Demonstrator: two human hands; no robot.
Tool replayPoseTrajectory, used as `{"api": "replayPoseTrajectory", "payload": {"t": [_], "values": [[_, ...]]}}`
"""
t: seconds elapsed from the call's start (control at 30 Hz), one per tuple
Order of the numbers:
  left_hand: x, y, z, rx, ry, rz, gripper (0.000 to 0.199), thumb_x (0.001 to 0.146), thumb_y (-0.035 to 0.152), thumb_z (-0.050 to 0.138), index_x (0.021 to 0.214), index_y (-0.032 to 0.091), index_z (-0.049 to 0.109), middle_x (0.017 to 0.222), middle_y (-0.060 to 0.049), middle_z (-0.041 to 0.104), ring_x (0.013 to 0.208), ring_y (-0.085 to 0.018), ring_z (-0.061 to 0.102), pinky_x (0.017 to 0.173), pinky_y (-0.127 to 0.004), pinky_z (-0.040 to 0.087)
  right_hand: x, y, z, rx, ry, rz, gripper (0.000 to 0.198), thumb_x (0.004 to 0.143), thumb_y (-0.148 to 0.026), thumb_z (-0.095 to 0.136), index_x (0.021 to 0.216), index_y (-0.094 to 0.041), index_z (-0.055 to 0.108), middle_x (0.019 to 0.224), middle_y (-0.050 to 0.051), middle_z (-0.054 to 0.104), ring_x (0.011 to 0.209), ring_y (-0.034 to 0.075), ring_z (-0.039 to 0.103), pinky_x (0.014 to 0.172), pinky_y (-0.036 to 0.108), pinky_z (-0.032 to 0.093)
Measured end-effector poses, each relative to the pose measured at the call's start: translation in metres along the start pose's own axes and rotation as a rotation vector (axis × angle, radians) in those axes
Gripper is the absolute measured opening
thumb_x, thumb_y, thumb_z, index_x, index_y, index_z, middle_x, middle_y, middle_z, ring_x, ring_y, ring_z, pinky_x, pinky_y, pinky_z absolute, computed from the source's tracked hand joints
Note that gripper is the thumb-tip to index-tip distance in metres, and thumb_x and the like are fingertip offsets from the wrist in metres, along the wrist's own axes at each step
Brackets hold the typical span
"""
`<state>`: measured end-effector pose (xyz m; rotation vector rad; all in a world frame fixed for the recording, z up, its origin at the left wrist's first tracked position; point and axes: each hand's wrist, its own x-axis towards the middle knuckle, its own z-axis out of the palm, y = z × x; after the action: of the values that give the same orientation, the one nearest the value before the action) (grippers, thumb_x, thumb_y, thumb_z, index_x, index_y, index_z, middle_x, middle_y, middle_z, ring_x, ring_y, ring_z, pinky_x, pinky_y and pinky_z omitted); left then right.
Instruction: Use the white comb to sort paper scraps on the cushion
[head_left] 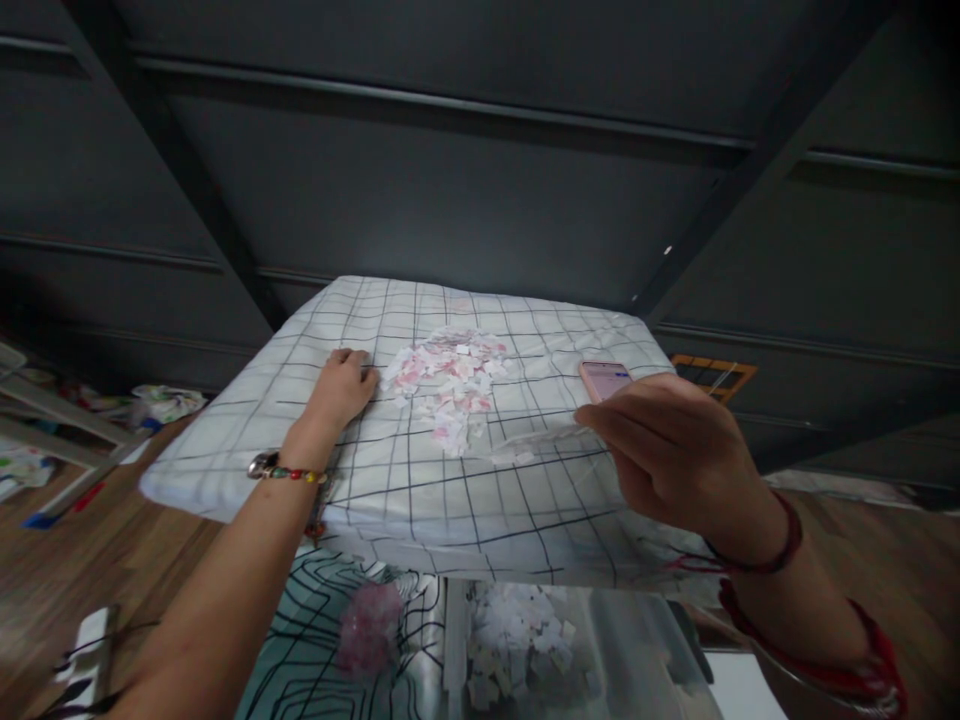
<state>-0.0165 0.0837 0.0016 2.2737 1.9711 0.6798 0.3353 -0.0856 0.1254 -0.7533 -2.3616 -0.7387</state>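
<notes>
My left hand (343, 388) rests on the white checked cloth (540, 510), fingers loosely curved and nothing in them. Just to its right lies a loose pile of small paper pieces (450, 365), white with some pink. My right hand (667, 450) is raised over the right side of the table, thumb and fingers pinched on the edge of a clear plastic bag (551, 437). The bag stretches left toward the pile, and a few white pieces show at its lower edge. Behind my right fingers lies a phone (606, 380) with a lit screen, partly hidden.
Below the table's near edge stands a translucent plastic bin (637, 650) with white paper bits (517, 630) inside. Left of it, a pink bundle (369, 628) sits on patterned green cloth. A dark panelled wall (450, 200) closes off the far side. A white power strip (91, 650) lies lower left.
</notes>
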Motion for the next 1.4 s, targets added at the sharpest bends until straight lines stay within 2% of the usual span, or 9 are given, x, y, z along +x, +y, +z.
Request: {"api": "replayPoseTrajectory", "payload": {"t": [0.33,0.47,0.67,0.8,0.93,1.17,1.4], "values": [[0.002,-0.004,0.005,-0.005,0.033,-0.008,0.042,0.089,0.029,0.046,0.118,0.012,0.07,0.116,-0.018,0.07,0.128,-0.033,0.059,0.119,-0.048,0.046,0.011,-0.021,0.017,0.125,0.008,0.018,0.038,0.079,0.004,0.048,0.099,-0.018,0.072,0.073,0.0,0.069,0.068,0.016,0.059,0.064,0.033,0.052],[0.002,-0.004,0.004,0.007,0.028,-0.01,0.042,0.089,0.029,0.046,0.118,0.012,0.071,0.117,-0.018,0.07,0.13,-0.034,0.059,0.12,-0.048,0.045,0.015,-0.026,0.013,0.121,0.023,0.037,0.036,0.081,0.004,0.048,0.096,-0.018,0.071,0.073,0.001,0.071,0.066,0.016,0.062,0.065,0.032,0.053],[0.0,-0.001,0.0,0.017,-0.006,-0.031,0.042,0.091,0.027,0.046,0.122,0.01,0.068,0.124,-0.021,0.069,0.133,-0.034,0.057,0.119,-0.047,0.045,0.007,-0.032,-0.001,-0.059,-0.02,0.122,0.028,0.086,0.001,0.047,0.093,-0.013,0.07,0.069,0.005,0.072,0.063,0.018,0.064,0.06,0.033,0.053],[-0.001,-0.001,0.004,0.029,0.022,-0.071,0.043,0.092,0.029,0.046,0.123,0.006,0.066,0.124,-0.025,0.067,0.129,-0.036,0.059,0.117,-0.048,0.046,0.012,-0.047,0.0,-0.037,-0.046,0.132,0.03,0.088,0.001,0.044,0.091,-0.011,0.072,0.07,0.006,0.073,0.06,0.018,0.063,0.055,0.033,0.05],[0.0,-0.004,0.007,0.019,0.054,-0.071,0.04,0.093,0.031,0.047,0.121,0.009,0.067,0.121,-0.022,0.068,0.126,-0.035,0.06,0.115,-0.048,0.048,0.022,-0.057,0.005,0.025,0.006,0.135,0.031,0.088,0.001,0.043,0.092,-0.01,0.071,0.069,0.005,0.072,0.059,0.017,0.062,0.054,0.033,0.048],[0.0,-0.004,0.005,0.052,0.024,-0.047,0.043,0.092,0.03,0.046,0.123,0.007,0.066,0.123,-0.023,0.068,0.13,-0.036,0.059,0.117,-0.049,0.047,0.009,-0.029,0.015,-0.066,0.032,0.141,0.027,0.086,0.002,0.049,0.098,-0.012,0.068,0.072,0.004,0.07,0.067,0.018,0.061,0.064,0.033,0.05],[-0.001,-0.003,0.003,0.049,0.027,-0.056,0.04,0.091,0.028,0.048,0.122,0.01,0.067,0.125,-0.022,0.069,0.126,-0.035,0.062,0.115,-0.05,0.049,0.004,-0.01,0.036,0.019,0.002,0.066,0.033,0.084,0.004,0.044,0.094,-0.019,0.065,0.069,-0.001,0.064,0.064,0.017,0.053,0.059,0.033,0.04]]}}
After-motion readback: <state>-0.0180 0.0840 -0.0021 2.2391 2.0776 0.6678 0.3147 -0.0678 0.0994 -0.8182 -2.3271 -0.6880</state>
